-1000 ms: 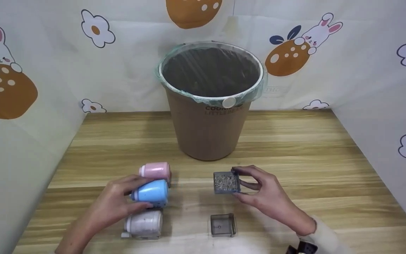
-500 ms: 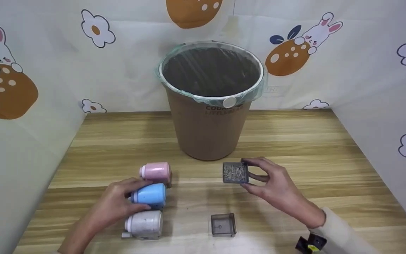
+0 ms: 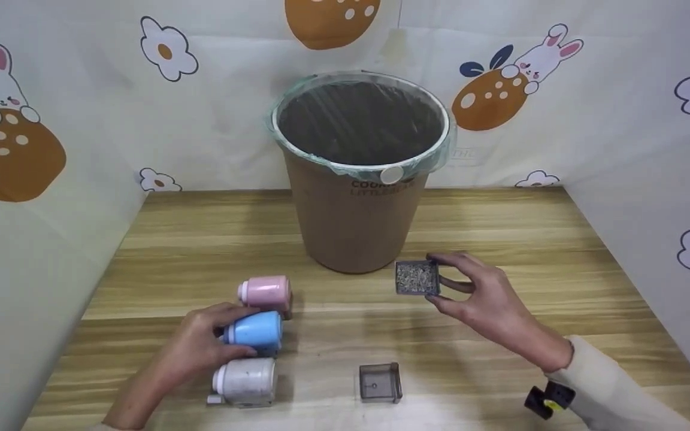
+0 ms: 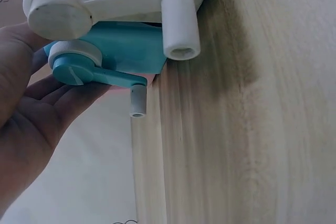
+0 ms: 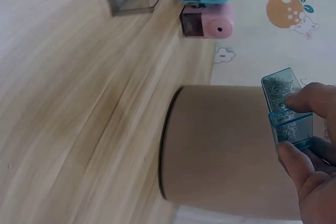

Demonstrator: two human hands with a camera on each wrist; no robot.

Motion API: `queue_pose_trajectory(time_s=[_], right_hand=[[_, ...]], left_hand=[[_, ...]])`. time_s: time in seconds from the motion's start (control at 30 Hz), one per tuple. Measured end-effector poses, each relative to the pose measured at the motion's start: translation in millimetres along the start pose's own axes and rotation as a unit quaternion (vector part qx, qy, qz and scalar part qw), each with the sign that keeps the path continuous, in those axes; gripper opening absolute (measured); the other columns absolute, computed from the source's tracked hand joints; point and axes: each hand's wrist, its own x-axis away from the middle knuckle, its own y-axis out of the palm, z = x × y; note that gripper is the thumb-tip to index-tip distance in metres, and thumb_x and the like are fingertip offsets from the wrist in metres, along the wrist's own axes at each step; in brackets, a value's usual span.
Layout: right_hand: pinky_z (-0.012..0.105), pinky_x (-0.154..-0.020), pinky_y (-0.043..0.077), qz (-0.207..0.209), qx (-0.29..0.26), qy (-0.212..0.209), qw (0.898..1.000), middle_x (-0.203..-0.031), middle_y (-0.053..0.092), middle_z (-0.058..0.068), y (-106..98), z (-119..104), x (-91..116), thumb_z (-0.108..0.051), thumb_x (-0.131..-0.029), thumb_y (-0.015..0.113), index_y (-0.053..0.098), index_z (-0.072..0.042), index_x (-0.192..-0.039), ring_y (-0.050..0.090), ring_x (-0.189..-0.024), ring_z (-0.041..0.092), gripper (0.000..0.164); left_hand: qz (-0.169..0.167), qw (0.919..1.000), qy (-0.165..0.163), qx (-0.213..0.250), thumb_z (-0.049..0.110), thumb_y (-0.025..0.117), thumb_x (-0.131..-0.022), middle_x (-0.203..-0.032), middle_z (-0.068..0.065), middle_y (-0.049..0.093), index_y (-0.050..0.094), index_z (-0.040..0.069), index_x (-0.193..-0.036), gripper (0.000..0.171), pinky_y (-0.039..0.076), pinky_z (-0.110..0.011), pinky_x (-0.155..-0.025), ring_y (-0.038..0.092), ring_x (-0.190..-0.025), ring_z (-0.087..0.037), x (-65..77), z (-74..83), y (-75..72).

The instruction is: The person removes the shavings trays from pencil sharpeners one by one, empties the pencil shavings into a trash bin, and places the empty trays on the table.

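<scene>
My left hand (image 3: 192, 344) grips the blue crank pencil sharpener (image 3: 259, 330) from both sides, thumb on the near side. In the left wrist view, the sharpener's crank handle (image 4: 137, 99) points out past the hand. A small clear shavings drawer (image 3: 417, 278), filled with pencil shavings, is pinched by my right hand (image 3: 492, 299) above the table, in front of the bin and to its right. The right wrist view shows thumb and fingers on the drawer's sides. On the near table sits another clear drawer (image 3: 380, 383) with nothing in it.
A pink sharpener (image 3: 266, 291) stands beyond the blue one, and a white sharpener (image 3: 248, 380) on its near side. The tall brown bin (image 3: 354, 221), lined with a thin plastic bag (image 3: 441, 157), stands at the table's back. Patterned cloth walls (image 3: 225, 120) surround the table.
My right hand has moved away and to the right with the filled drawer, nearer the bin. The blue sharpener has shifted slightly in my left hand, settling lower between the other two.
</scene>
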Motion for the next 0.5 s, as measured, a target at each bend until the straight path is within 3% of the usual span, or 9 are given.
queue_pose_trajectory(time_s=[0.2, 0.5], right_hand=[[0.027, -0.088, 0.058, 0.012, 0.021, -0.016, 1.0, -0.125, 0.066, 0.012, -13, -3, -5, 0.009, -0.074, 0.082, 0.063, -0.004, -0.129, 0.065, -0.117, 0.032, 0.059], [0.023, -0.09, 0.057, 0.013, 0.039, 0.003, 0.999, -0.127, 0.063, 0.013, -31, -12, -17, 0.008, -0.077, 0.079, 0.061, -0.004, -0.132, 0.061, -0.123, 0.031, 0.06]], left_hand=[[0.012, 0.9999, -0.002, -0.008, 0.019, 0.093, -0.064, -0.114, -0.013, 0.074, 0.073, 0.006, -0.117, 0.058, 0.061, -0.037, -0.085, 0.071, -0.1, -0.029, 0.2, -1.9, 0.9], [0.016, 0.9998, 0.014, -0.003, 0.02, 0.092, -0.065, -0.108, -0.01, 0.075, 0.073, 0.004, -0.118, 0.058, 0.061, -0.031, -0.079, 0.071, -0.092, -0.023, 2.2, -4.7, 1.5]])
